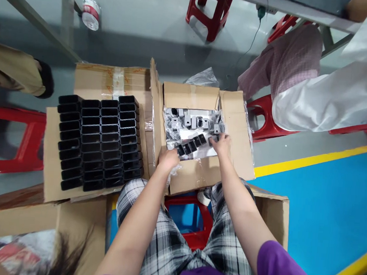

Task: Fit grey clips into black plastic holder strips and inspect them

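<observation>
A: Biggest first? Floor, then a co-worker's white sleeve (332, 98) far right.

B: Cardboard sheet (50, 152) left, stacked rows of black rectangular housings (99, 141) standing open-end up. Beside it, open carton (235, 129) with plastic liner.

A: Hands?

B: Both inside the carton. Left hand (168, 159) curled at the near edge, touching a row of small black parts (191, 146). Right hand (221, 144) fingers bent onto that row's far end. Real grip? Cannot tell.

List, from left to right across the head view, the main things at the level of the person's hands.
Red stool → rows of black housings → left hand → right hand → open carton flap → co-worker's white sleeve.
</observation>
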The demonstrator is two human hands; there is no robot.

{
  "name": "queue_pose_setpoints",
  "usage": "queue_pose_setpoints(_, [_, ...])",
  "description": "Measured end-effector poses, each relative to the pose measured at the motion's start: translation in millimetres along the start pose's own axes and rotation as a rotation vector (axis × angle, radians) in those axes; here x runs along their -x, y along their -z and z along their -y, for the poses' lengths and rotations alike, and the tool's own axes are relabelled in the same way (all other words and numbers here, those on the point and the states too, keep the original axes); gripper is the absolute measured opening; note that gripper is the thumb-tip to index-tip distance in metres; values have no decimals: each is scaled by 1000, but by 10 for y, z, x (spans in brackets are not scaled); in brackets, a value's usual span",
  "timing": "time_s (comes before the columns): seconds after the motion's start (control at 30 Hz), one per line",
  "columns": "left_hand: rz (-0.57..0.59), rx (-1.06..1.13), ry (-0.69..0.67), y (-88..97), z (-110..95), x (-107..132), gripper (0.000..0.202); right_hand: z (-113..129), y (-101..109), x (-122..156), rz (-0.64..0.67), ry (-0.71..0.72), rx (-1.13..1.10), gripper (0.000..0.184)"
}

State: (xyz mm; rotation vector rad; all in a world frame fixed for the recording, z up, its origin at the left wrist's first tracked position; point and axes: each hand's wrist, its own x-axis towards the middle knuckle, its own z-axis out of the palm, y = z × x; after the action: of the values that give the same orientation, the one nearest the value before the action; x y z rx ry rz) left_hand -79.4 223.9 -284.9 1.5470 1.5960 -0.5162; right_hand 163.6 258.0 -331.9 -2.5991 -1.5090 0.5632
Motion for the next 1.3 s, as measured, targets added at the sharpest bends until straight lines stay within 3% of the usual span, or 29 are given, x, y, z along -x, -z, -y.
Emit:
queue_pose_setpoints(0.2, [-5,0,-5,-9,10,-14,36,-31,-102,-10,5,15,30,49])
queue_pose_setpoints(0.4, [-8,9,-1,-5,6,2,36,39,-87,112,156,46,101,57])
queue_pose_setpoints(0.67, [-10,15,-11,8,2,18,35,47,-153,83,297,-85,140,59])
queue_pose_setpoints(0.9, [-5,16,-19,-3,9,9,35,-96,-56,-22,171,-112,-97,76])
queue_pose_setpoints(1.0, [-5,14,-20,-5,7,4,35,-169,-53,-85,108,-114,-261,74])
queue_pose_setpoints(1.3, [-10,11,-16,5,1,1,35,-165,-365,122,11,-149,-617,74])
